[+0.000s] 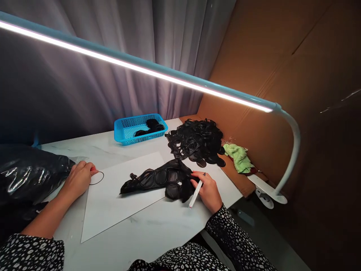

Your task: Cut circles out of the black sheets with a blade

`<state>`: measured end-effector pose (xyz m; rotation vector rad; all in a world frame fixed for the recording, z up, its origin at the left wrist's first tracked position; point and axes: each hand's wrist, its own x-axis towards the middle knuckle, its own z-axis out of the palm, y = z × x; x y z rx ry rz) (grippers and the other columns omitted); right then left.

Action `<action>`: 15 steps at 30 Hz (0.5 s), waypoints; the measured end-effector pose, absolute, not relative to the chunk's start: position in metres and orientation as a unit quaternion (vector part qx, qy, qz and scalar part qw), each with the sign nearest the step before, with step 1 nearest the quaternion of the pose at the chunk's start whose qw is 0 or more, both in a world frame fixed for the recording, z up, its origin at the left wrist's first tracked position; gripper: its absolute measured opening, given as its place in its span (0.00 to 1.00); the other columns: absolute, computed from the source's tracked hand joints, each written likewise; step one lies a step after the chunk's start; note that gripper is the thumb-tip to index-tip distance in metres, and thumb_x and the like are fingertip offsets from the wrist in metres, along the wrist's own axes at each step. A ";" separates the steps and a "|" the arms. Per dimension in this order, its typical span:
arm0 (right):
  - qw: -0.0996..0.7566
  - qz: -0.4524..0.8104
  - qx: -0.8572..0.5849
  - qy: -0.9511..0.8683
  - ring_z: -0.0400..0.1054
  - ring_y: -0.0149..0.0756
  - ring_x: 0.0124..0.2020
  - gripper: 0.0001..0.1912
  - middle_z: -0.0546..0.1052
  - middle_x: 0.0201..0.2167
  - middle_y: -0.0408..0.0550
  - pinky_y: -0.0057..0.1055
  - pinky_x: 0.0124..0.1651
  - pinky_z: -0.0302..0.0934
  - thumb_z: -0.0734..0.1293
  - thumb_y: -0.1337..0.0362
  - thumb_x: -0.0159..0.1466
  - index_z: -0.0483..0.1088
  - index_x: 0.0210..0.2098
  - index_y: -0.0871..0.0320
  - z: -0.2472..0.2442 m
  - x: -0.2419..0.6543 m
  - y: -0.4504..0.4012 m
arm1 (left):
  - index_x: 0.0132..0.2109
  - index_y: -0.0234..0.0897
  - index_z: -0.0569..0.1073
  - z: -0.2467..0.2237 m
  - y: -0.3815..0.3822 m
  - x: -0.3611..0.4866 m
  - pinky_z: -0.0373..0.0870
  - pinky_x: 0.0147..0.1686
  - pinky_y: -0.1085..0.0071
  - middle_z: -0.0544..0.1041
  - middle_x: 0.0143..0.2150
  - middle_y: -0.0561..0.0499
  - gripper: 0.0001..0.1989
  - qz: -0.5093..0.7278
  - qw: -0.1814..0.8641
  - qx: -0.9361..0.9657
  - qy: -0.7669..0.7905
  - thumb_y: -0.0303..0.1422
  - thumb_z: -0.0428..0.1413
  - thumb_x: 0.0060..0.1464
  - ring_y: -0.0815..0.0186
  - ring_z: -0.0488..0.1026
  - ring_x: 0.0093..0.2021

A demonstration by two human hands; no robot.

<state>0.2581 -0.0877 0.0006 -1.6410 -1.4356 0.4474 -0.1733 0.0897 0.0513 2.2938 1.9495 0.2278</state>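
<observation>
At the left, my left hand (81,174) pinches a thin black ring (103,177) between thumb and fingertips, beside a black plastic bag. My right hand (207,190) is closed round a slim white pen-shaped tool (195,195), whose lower end points towards me. The same hand's fingers touch the right end of a crumpled black sheet (160,177) with round shapes in it. That sheet lies across a white board (113,210) on the table. What the right fingertips grip of it is partly hidden.
A blue basket (120,139) with black pieces stands at the back. Right of it lies a heap of black round cut-outs and strips (196,139). A green cloth (239,157) and a clamped lamp (270,194) are at the right. The black plastic bag (34,169) bulges at the left.
</observation>
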 end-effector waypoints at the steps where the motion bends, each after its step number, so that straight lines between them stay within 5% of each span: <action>1: 0.451 0.195 -0.660 -0.568 0.71 0.47 0.49 0.12 0.78 0.47 0.55 0.43 0.55 0.63 0.66 0.59 0.63 0.77 0.42 0.56 0.001 0.261 -0.087 | 0.28 0.41 0.62 0.050 0.088 -0.172 0.62 0.43 0.65 0.64 0.32 0.48 0.09 0.081 0.062 0.761 0.641 0.36 0.47 0.56 0.54 0.63 0.40; 7: 0.491 0.280 -0.657 -0.499 0.70 0.40 0.33 0.22 0.78 0.31 0.49 0.31 0.37 0.63 0.62 0.48 0.65 0.77 0.41 0.61 0.009 0.278 -0.089 | 0.32 0.41 0.65 0.048 0.085 -0.171 0.64 0.41 0.65 0.65 0.33 0.50 0.07 0.114 0.103 0.750 0.643 0.38 0.51 0.53 0.57 0.67 0.37; 15: 0.481 0.282 -0.673 -0.485 0.66 0.38 0.31 0.24 0.75 0.28 0.47 0.29 0.35 0.59 0.65 0.45 0.62 0.76 0.38 0.61 -0.003 0.285 -0.096 | 0.25 0.40 0.65 0.045 0.085 -0.173 0.66 0.38 0.67 0.66 0.28 0.52 0.06 0.155 0.126 0.711 0.674 0.33 0.54 0.47 0.60 0.68 0.33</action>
